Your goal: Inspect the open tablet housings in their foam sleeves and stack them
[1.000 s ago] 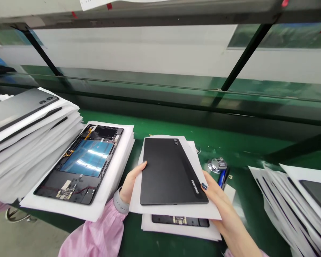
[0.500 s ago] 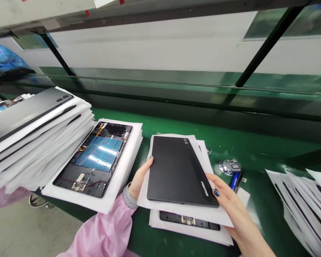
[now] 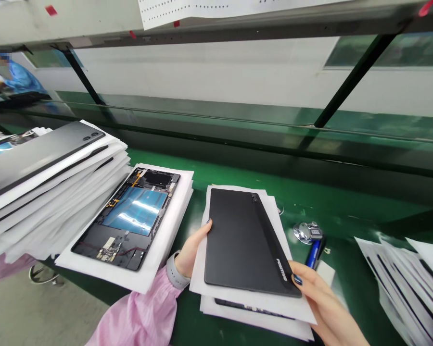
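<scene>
A black tablet back cover (image 3: 243,240), with two camera rings and a white brand name, lies face up on a white paper sheet (image 3: 216,291). My left hand (image 3: 194,250) grips its left edge, thumb on the rim and fingers hidden underneath. At the lower right corner, my right hand (image 3: 319,288) has its thumb and fingers closed on the edge of the cover and paper. Beneath the sheet, a strip of an opened tablet (image 3: 247,306) shows, resting on more paper. To the left, another opened tablet (image 3: 111,235) with a blue battery area lies on a paper stack.
A tall pile of tablets and paper (image 3: 57,206) stands at far left, near a pink sleeve (image 3: 7,266). A round metal object (image 3: 305,232) and blue pen (image 3: 313,253) lie right. Another layered stack (image 3: 400,283) is at far right. Someone in blue (image 3: 23,77) is behind.
The view has tilted slightly. Both hands and the back cover have come a little nearer, and the paper under it now hides more of the opened tablet below.
</scene>
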`<action>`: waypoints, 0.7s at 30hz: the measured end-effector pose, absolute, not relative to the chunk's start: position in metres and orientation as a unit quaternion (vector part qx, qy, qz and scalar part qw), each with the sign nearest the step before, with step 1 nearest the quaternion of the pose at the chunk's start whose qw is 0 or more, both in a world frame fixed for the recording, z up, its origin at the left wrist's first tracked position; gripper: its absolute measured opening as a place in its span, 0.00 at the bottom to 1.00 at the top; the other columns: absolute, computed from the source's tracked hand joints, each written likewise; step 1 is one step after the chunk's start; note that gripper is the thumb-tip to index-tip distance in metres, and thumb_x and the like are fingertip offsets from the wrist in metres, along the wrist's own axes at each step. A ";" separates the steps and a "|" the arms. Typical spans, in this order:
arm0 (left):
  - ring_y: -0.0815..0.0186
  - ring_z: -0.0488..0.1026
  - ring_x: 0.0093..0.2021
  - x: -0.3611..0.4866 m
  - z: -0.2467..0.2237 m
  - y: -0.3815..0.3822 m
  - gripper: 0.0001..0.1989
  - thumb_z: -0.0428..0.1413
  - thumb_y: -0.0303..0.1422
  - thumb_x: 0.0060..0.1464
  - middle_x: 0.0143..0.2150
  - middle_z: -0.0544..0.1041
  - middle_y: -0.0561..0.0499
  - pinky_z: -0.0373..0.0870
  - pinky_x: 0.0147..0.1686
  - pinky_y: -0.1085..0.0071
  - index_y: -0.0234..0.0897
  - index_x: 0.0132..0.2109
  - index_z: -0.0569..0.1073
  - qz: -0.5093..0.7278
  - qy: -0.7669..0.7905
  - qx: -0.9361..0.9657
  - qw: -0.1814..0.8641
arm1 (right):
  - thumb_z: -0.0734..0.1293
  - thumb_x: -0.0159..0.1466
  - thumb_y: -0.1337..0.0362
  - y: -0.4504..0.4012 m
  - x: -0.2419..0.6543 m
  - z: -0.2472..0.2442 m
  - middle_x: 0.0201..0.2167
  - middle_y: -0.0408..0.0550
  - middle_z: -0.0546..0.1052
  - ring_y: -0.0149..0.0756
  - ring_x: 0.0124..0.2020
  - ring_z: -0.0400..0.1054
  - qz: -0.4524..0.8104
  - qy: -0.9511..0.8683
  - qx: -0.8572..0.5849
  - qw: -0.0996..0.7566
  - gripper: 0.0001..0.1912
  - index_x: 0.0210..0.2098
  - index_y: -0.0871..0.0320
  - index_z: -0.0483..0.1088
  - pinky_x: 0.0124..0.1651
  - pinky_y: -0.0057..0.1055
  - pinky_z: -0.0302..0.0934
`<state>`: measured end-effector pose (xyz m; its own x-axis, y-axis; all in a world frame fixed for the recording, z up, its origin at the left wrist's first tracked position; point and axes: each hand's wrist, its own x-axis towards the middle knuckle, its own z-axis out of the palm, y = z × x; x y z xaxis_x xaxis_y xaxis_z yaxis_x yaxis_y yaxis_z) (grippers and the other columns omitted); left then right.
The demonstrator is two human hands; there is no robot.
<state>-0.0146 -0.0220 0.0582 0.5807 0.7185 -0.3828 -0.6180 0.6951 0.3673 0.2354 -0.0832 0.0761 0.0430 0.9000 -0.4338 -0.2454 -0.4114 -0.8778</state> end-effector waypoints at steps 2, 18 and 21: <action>0.58 0.81 0.40 -0.017 0.056 -0.022 0.17 0.58 0.35 0.57 0.39 0.84 0.41 0.72 0.46 0.68 0.24 0.46 0.79 0.375 0.266 0.117 0.880 | 0.81 0.46 0.55 -0.083 0.238 0.070 0.22 0.45 0.80 0.40 0.22 0.71 0.649 -0.284 -0.541 0.452 0.13 0.28 0.52 0.80 0.34 0.34 0.68; 0.55 0.78 0.45 -0.006 0.086 -0.040 0.33 0.69 0.45 0.42 0.44 0.81 0.43 0.72 0.43 0.68 0.35 0.54 0.75 0.373 0.220 0.412 0.802 | 0.74 0.58 0.55 -0.076 0.228 0.069 0.60 0.47 0.72 0.51 0.53 0.73 0.681 -0.237 -0.489 0.491 0.45 0.69 0.36 0.50 0.56 0.48 0.66; 0.51 0.75 0.51 0.000 0.110 -0.047 0.34 0.63 0.46 0.51 0.52 0.77 0.39 0.70 0.50 0.60 0.37 0.62 0.69 0.344 0.182 0.505 0.771 | 0.75 0.57 0.57 -0.078 0.231 0.062 0.60 0.50 0.72 0.50 0.54 0.72 0.690 -0.219 -0.481 0.494 0.43 0.67 0.40 0.55 0.58 0.44 0.64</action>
<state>0.0004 -0.0467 0.1102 0.6975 0.7134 0.0674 -0.3468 0.2538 0.9030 0.2306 -0.0780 0.0623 -0.0490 0.8925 -0.4483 -0.4719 -0.4163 -0.7772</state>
